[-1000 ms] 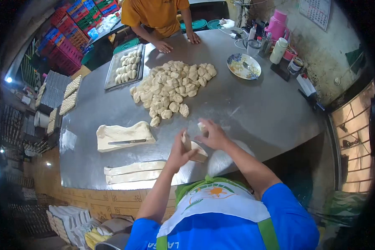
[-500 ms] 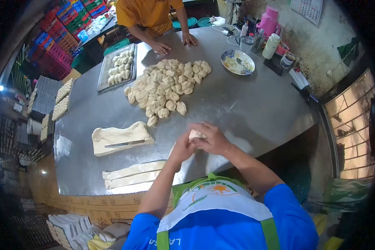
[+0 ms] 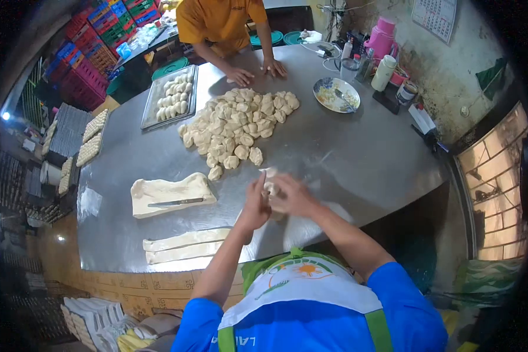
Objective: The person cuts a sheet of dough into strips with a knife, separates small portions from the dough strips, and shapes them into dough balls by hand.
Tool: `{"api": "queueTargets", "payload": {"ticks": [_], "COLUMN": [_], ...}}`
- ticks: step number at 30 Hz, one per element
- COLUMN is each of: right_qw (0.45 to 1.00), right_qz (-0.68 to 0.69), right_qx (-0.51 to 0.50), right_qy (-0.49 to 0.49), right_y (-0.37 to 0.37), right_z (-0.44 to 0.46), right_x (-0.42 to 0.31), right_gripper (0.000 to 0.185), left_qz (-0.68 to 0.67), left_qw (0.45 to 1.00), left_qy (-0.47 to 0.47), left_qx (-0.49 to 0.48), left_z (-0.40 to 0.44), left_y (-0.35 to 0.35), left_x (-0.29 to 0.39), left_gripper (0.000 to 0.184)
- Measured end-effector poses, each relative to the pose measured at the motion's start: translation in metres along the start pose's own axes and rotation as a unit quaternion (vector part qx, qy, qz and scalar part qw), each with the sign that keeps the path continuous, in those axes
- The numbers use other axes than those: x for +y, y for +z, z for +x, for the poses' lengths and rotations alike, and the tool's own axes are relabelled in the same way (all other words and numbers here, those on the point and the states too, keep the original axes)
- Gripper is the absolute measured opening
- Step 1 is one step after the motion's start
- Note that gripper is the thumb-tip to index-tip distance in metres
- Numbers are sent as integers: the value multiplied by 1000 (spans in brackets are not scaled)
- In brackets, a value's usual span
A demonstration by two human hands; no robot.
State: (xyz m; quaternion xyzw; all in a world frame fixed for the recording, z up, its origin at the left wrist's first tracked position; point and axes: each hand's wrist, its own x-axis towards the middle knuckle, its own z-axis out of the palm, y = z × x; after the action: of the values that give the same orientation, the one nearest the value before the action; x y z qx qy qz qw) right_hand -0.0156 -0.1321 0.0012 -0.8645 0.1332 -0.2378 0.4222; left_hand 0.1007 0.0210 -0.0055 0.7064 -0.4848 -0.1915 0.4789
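A small piece of dough [image 3: 270, 188] is between my two hands above the near part of the steel table. My left hand [image 3: 254, 208] grips it from the left, one finger pointing forward. From the right, my right hand [image 3: 294, 198] closes over it, its fingers partly blurred. Just beyond the fingertips shows a pale bit, too blurred to tell apart. To the left lie long dough strips [image 3: 185, 251] and a folded slab of dough [image 3: 152, 192] with a knife [image 3: 176, 202] on it. A large heap of dough pieces [image 3: 234, 123] sits ahead.
A tray [image 3: 148, 120] of shaped dough rows stands at the far left of the steel table [image 3: 358, 158]. A co-worker's hands [image 3: 239, 75] rest behind the heap. A plate with a spoon [image 3: 337, 95], bottles and a pink jug [image 3: 381, 36] stand at the right.
My hands have parted slightly around the piece of dough, and the left finger now points forward. The view has shifted a little. The co-worker's hands have moved slightly closer to the heap.
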Motion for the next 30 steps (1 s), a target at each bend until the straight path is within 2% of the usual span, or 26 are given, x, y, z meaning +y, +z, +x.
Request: {"api": "queueTargets", "payload": {"ticks": [1,2,3,4,5,6,7,8,9,11,13,15,16,18,19,20,21,22,23,25,26,28,29,30], "right_qw": [997,988,991,991,995,994,994,996,991,993,995,993,992,991,991,996,993,984,984,973,973,997,996,996], "right_qz": [6,14,24,29,70,109,108,51,-5,6,16,114,113,-34,-33,-73,-114,-164,-164,-221,-222,-40,-48,-50], "right_qx": [-75,-152,-55,-59,-35,-11,-12,9,29,8,-17,13,12,64,63,27,-6,-28,-28,47,46,-33,6,9], "right_qy": [-10,-13,-116,-114,-67,-20,-24,-77,-127,-115,-98,-43,-46,-111,-112,-38,34,66,70,41,30,48,-73,-77], "right_y": [-9,-12,-9,-15,-23,-29,-30,-32,-31,-34,-32,-26,-22,-8,-2,1,3,3,5,7,7,2,7,3], "right_z": [3,0,3,3,8,11,12,11,8,7,5,3,4,7,5,4,9,13,10,13,20,13,13,21], "right_x": [-20,-32,-32,-39,-47,-53,-52,-50,-48,-35,-43,-59,-58,-42,-31,-16,-2,11,23,26,27,-11,-17,-21], "right_gripper": [42,44,42,42,42,42,42,43,43,44,45,45,45,43,43,44,44,46,46,44,44,43,39,39], "left_qz": [108,108,12,-81,-233,-231,-195,-160,-161,-95,-131,-163,-162,-19,34,34,87,139,137,-70,-66,-39,99,100], "left_qw": [987,987,994,989,964,965,969,971,971,994,990,979,980,998,999,999,995,982,982,979,978,998,988,987], "left_qy": [122,120,104,87,-117,-115,-146,-178,-179,-46,-41,-115,-113,23,-7,-8,14,38,37,193,196,11,117,121], "left_qx": [-10,-12,38,91,-55,-53,-33,-15,-15,-16,-28,-34,-31,53,26,31,-42,-119,-123,-12,-2,41,22,24], "left_z": [8,15,18,17,11,9,10,11,6,4,4,3,2,-2,-3,-8,-12,-13,-14,-9,-1,0,9,21], "left_y": [-3,-3,0,-1,1,3,9,14,19,17,5,-1,2,17,18,11,4,-1,-2,-4,-8,-7,-8,-11], "left_x": [9,10,10,10,-25,-21,-11,-2,4,11,27,16,11,6,15,20,25,29,33,39,25,-21,-26,-25], "left_gripper": [100,100,92,84,58,58,46,34,34,27,21,22,22,26,28,28,30,31,31,45,45,82,102,102]}}
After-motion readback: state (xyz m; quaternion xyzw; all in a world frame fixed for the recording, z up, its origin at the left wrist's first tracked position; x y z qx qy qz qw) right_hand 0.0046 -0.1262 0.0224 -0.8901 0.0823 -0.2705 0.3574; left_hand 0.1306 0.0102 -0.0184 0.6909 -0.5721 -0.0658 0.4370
